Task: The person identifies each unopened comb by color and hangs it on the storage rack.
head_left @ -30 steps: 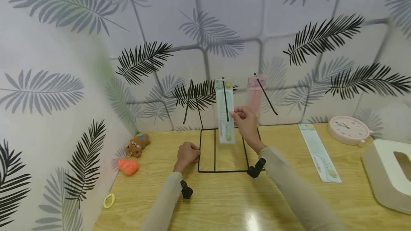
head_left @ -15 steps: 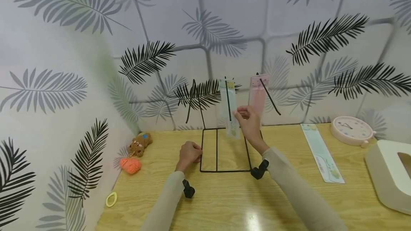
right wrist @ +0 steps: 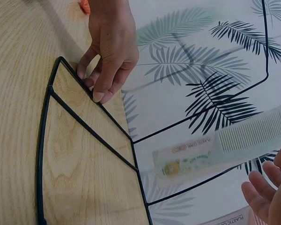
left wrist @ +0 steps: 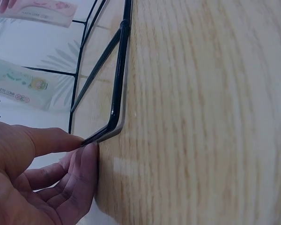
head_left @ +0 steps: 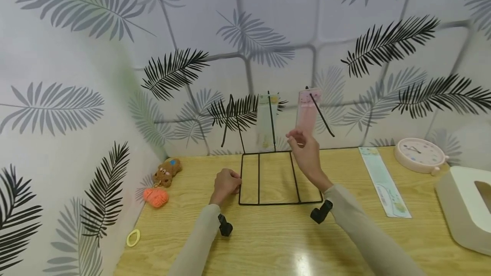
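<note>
A black wire rack [head_left: 268, 202] stands on the wooden table [head_left: 268, 242] with its hooks slanting up against the wall. A green comb packet [head_left: 266, 122] hangs on the middle hook, a pink packet [head_left: 307, 112] on the right hook. My right hand [head_left: 303, 146] hovers just right of the green packet, between the two packets, fingers relaxed and holding nothing. My left hand [head_left: 226, 183] grips the left edge of the rack's base; its fingertips [left wrist: 86, 150] pinch the wire rack [left wrist: 114, 108] at the corner. The right wrist view shows the comb packet [right wrist: 225, 146], my left hand [right wrist: 110, 47] and the right hand's fingertips [right wrist: 264, 197].
A small teddy bear [head_left: 166, 173] and an orange knitted piece [head_left: 155, 197] lie at the far left by the wall, a yellow ring [head_left: 132, 238] nearer the front. To the right lie another green packet [head_left: 383, 182], a pink clock [head_left: 418, 156] and a white tissue box [head_left: 466, 208].
My right hand let go of the green comb packet and drew away to the right. The packet now hangs free, farther back on the middle hook. The left hand stayed on the rack.
</note>
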